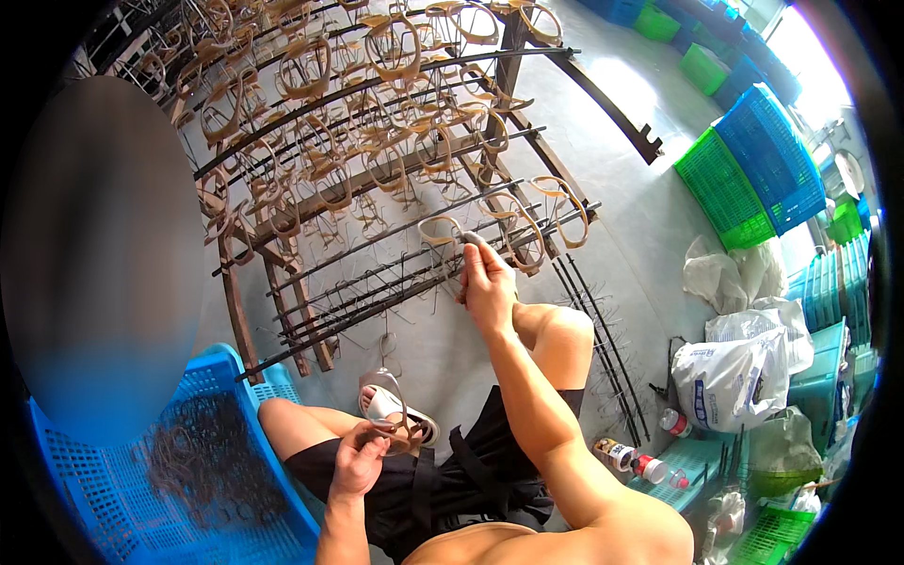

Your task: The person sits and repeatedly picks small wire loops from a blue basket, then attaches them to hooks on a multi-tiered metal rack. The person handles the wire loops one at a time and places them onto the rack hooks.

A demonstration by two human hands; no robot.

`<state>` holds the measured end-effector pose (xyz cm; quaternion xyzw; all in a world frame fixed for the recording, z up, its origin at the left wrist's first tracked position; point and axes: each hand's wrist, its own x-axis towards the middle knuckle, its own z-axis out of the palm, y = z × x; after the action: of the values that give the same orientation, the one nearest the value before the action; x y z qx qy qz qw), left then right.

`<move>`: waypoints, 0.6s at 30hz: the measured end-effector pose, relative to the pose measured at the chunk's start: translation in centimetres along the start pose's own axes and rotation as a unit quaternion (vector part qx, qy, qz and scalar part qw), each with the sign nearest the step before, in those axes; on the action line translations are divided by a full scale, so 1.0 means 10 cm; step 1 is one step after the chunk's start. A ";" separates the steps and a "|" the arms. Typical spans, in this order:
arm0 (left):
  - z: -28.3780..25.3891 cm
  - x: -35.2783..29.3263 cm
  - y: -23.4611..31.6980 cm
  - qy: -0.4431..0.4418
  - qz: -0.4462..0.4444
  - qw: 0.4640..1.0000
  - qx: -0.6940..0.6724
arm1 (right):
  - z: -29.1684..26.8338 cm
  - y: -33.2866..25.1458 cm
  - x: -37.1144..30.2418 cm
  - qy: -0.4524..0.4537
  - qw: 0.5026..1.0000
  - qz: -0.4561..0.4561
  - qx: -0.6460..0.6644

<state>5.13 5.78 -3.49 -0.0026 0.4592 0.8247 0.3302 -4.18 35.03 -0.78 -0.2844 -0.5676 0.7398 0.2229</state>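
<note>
My right hand point(489, 285) reaches out to the near side of a rack point(411, 161). Its fingers are pinched at the end of a pale tan loop-shaped piece point(436, 229), among the rack's dark rods. Low by my lap, my left hand point(357, 459) is closed on a brown loop-shaped piece point(402, 435). A thin wire hook point(387, 346) shows just above that piece. Many similar tan loops point(393, 58) hang in rows along the rack. On the near rods point(350, 306), thin wire hooks stick out with no loops on them.
At my left stands a blue plastic basket point(94, 490) holding a tangle of dark wire pieces point(212, 461). Blue and green crates point(753, 169), white plastic bags point(730, 381) and bottles point(650, 468) are on my right. Several long rods with wires point(603, 353) lie beside my right knee.
</note>
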 end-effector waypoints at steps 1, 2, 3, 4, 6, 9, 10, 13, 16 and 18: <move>0.09 -0.01 0.07 0.009 -0.002 1.000 -0.004 | -0.01 0.09 0.02 -0.025 1.000 -0.005 -0.001; 0.23 -0.02 0.18 0.019 -0.003 1.000 -0.009 | -0.01 0.15 0.02 -0.035 0.999 -0.021 -0.006; 0.30 -0.02 0.24 0.028 -0.004 0.999 -0.014 | -0.01 0.19 0.01 -0.046 0.998 -0.036 -0.010; 0.20 -0.04 0.23 0.005 0.012 1.000 -0.004 | 0.00 0.20 0.01 -0.041 0.998 -0.044 -0.036; 0.10 -0.06 0.21 0.000 0.054 0.998 -0.028 | -0.01 0.20 -0.01 -0.032 0.994 -0.059 -0.087; 0.06 -0.10 0.18 0.024 0.096 0.995 -0.027 | -0.08 0.21 0.08 -0.010 0.973 -0.132 -0.188; 0.06 -0.10 0.18 0.028 0.107 0.994 -0.017 | -0.08 0.14 0.07 -0.020 0.979 -0.107 -0.174; 0.06 -0.10 0.20 0.050 0.112 0.992 0.008 | -0.08 0.12 0.08 -0.020 0.987 -0.076 -0.142; -0.04 -0.10 0.09 0.077 0.128 0.987 0.052 | -0.06 0.09 0.09 0.001 0.990 -0.084 -0.112; -0.05 -0.11 0.09 0.116 0.123 0.984 0.054 | -0.08 -0.07 0.13 -0.029 0.997 -0.025 -0.061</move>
<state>5.34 4.48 -2.77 -0.0241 0.5348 0.8272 0.1707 -4.58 36.58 -0.46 -0.2615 -0.6249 0.7059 0.2070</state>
